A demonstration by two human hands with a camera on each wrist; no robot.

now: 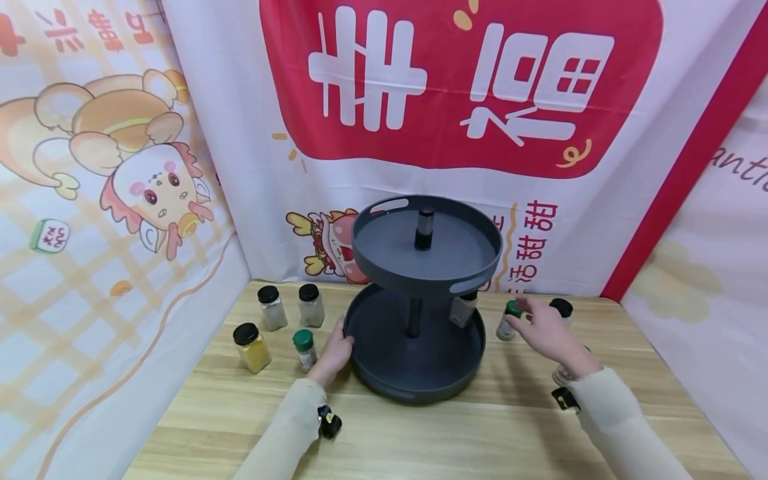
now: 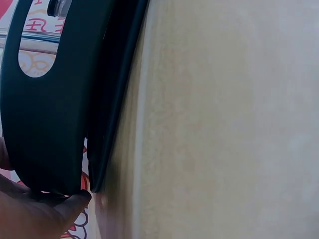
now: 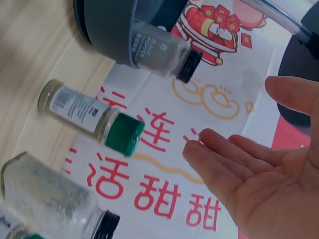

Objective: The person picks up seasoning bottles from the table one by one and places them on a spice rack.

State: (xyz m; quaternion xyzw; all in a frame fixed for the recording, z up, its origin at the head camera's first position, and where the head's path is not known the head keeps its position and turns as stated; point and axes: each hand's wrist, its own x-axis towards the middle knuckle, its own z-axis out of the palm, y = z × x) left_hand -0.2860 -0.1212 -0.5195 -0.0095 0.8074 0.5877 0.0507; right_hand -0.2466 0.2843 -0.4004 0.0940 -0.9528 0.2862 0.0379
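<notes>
A dark grey two-tier round tray point(image 1: 414, 393) stands on the table. My left hand point(image 1: 337, 348) holds the rim of its lower tier at the left; in the left wrist view, fingers point(image 2: 75, 206) lie under the tier's wall. My right hand point(image 1: 555, 333) is held with straight, parted fingers, touching nothing, near a green-capped spice jar point(image 1: 507, 321). That jar stands upright, apart from the palm in the right wrist view. On the lower tier is a black-capped jar point(image 1: 462, 310), and on the upper tier a small dark-capped jar point(image 1: 424, 230).
Left of the tray stand two black-capped jars point(image 1: 273, 310) at the back, a yellow-filled jar point(image 1: 255, 350) and a green-capped jar point(image 1: 305, 350). Right, partly behind my right hand, are a black-capped jar point(image 3: 50, 196) and another green-capped jar. Printed cloths point(image 1: 288, 200) hang behind the wooden table point(image 1: 384, 447).
</notes>
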